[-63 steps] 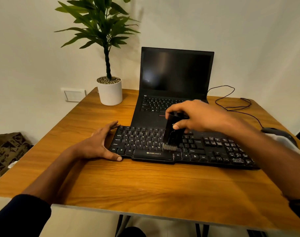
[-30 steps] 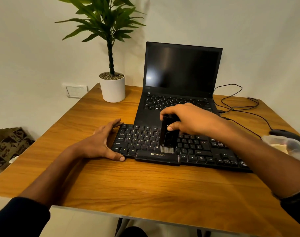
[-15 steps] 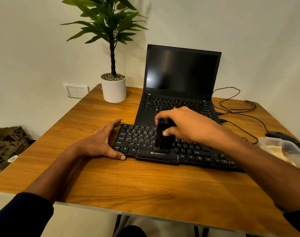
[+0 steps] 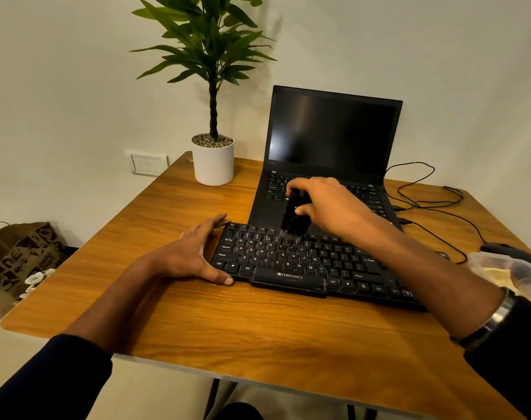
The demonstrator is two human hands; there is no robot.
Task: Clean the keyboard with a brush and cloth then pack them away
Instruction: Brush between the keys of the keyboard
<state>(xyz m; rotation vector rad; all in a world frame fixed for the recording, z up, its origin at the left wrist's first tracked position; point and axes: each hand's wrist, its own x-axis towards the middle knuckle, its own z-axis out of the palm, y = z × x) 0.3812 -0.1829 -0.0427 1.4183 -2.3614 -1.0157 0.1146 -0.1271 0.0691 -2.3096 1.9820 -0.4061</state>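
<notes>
A black keyboard [image 4: 291, 262] lies on the wooden table [image 4: 258, 328] in front of an open laptop. My right hand [image 4: 328, 204] grips a small black brush [image 4: 294, 219], bristles down on the top key rows near the keyboard's middle. My left hand [image 4: 194, 253] rests flat on the table against the keyboard's left end, thumb along its front corner, fingers straight. At the right edge a clear plastic container [image 4: 506, 271] holds something pale, possibly the cloth; I cannot tell.
The open black laptop [image 4: 331, 140] stands behind the keyboard. A potted plant [image 4: 213, 159] sits at the table's back left. Black cables [image 4: 424, 204] trail at the back right to a dark mouse [image 4: 500, 248]. A brown paper bag [image 4: 19, 262] is on the floor, left.
My right hand has moved the brush from the keyboard's front rows near the space bar back to the top rows. My left hand stayed at the keyboard's left end.
</notes>
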